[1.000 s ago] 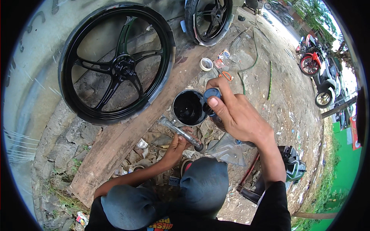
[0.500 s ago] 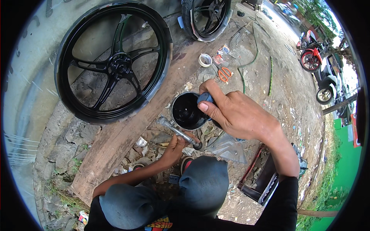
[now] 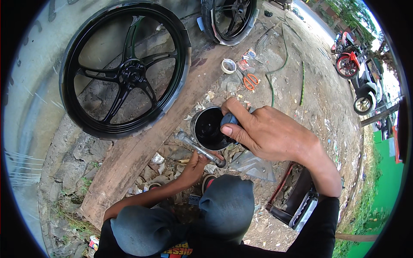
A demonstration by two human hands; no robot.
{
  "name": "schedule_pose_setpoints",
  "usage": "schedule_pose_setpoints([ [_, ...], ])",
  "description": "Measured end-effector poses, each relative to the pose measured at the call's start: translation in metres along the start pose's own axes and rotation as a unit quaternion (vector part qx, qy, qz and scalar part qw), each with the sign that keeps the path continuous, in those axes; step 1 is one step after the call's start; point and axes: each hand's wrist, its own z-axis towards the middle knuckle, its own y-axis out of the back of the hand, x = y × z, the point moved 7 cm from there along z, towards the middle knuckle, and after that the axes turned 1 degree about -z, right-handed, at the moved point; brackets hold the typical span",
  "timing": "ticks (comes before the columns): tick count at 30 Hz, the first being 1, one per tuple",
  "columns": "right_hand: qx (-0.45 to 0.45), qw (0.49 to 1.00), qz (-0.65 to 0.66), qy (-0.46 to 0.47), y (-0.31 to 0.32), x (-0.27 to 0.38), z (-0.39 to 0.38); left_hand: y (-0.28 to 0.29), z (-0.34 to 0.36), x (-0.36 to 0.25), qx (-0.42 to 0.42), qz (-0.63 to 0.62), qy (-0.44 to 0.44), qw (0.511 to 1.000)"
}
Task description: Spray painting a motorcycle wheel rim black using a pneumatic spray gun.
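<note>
My left hand [image 3: 192,171] is closed round a silver metal tool [image 3: 188,140] that looks like a paint spray gun. Directly above it is a round metal cup [image 3: 194,132], dark and glossy inside, its mouth facing up; whether it is fixed to the tool is hard to see. Over the cup's right rim, my right hand [image 3: 277,132] grips a dark object with a rounded blue-grey end [image 3: 229,120]. Thumb and fingers are wrapped round that end, and my hand hides most of the rest.
A glossy black wheel rim [image 3: 132,73] leans by the wall behind a wooden beam [image 3: 129,165]; a second wheel [image 3: 232,21] stands farther off. Tape [image 3: 228,66], orange-handled scissors [image 3: 250,81] and a green hose [image 3: 271,88] lie on the dirt. A dark open box [image 3: 292,195] sits right, motorcycles [image 3: 347,64] beyond.
My right hand and forearm have shifted slightly right and nearer to me. The cup has moved a little the same way and tilted slightly. My left hand stays nearly still.
</note>
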Motion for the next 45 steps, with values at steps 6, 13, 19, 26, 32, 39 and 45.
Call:
schedule_pose_setpoints([
  [6, 0.013, 1.000, -0.005, -0.001, 0.002, 0.007, 0.000, 0.007, -0.002, 0.003, -0.010, 0.003, -0.015, 1.000],
  [13, 0.004, 1.000, -0.017, 0.011, 0.004, 0.006, -0.004, 0.003, -0.001, -0.003, 0.006, 0.032, -0.029, 0.999],
  [19, -0.001, 1.000, -0.027, 0.016, 0.008, 0.009, -0.005, 0.003, -0.001, -0.006, 0.011, 0.041, -0.028, 0.999],
  [26, 0.015, 0.999, -0.029, -0.009, 0.011, 0.009, -0.005, 0.005, 0.000, 0.001, 0.005, 0.009, -0.003, 1.000],
  [32, 0.006, 0.999, -0.031, -0.008, 0.010, 0.009, -0.006, 0.005, -0.003, -0.002, 0.001, 0.006, -0.013, 1.000],
  [39, -0.002, 0.999, -0.039, -0.004, 0.013, 0.009, -0.007, 0.003, -0.003, -0.005, 0.001, 0.008, -0.013, 1.000],
  [45, -0.003, 1.000, -0.018, -0.004, 0.009, 0.005, -0.006, 0.004, -0.002, -0.004, 0.000, 0.005, -0.008, 1.000],
])
